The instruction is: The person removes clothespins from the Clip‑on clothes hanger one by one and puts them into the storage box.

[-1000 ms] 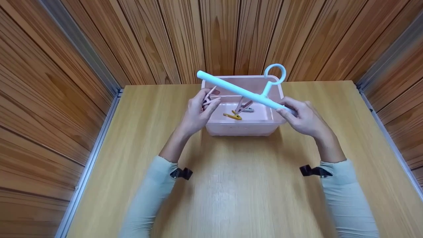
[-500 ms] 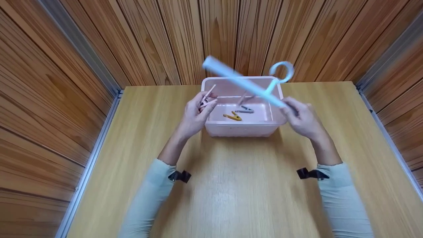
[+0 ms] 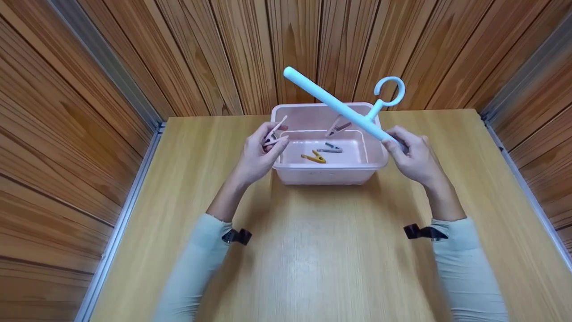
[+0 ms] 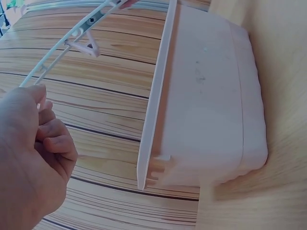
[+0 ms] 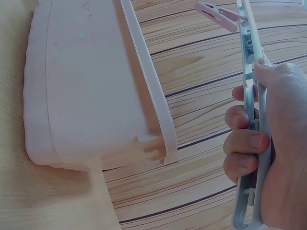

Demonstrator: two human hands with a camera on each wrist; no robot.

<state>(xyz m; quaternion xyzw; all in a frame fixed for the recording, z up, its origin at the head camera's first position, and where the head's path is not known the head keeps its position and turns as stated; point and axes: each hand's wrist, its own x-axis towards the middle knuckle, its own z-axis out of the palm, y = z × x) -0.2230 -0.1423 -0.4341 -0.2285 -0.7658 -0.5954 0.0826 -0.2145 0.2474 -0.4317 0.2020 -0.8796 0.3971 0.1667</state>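
Note:
In the head view my right hand (image 3: 413,154) grips one end of a light blue clothes hanger (image 3: 330,99), tilted above a pale pink bin (image 3: 328,175). The hanger's hook (image 3: 403,93) points up to the right. A pink clothespin (image 5: 218,15) is clipped to the hanger's middle, shown in the right wrist view. My left hand (image 3: 259,154), at the bin's left rim, pinches another pink clothespin (image 3: 273,135) between thumb and fingers. Its fingers largely hide that clothespin in the left wrist view. Inside the bin lie a yellow clothespin (image 3: 314,157) and a grey clothespin (image 3: 330,149).
The bin stands near the back of a wooden table (image 3: 304,250), close to a wood-plank wall (image 3: 250,53). Plank walls with metal edge rails (image 3: 129,201) close off both sides. A black camera mount (image 3: 237,236) sits on each wrist.
My right hand has tilted the hanger more steeply; its free end and hook have risen and shifted right, carrying the clipped clothespin. My left hand has moved slightly left, with its clothespin.

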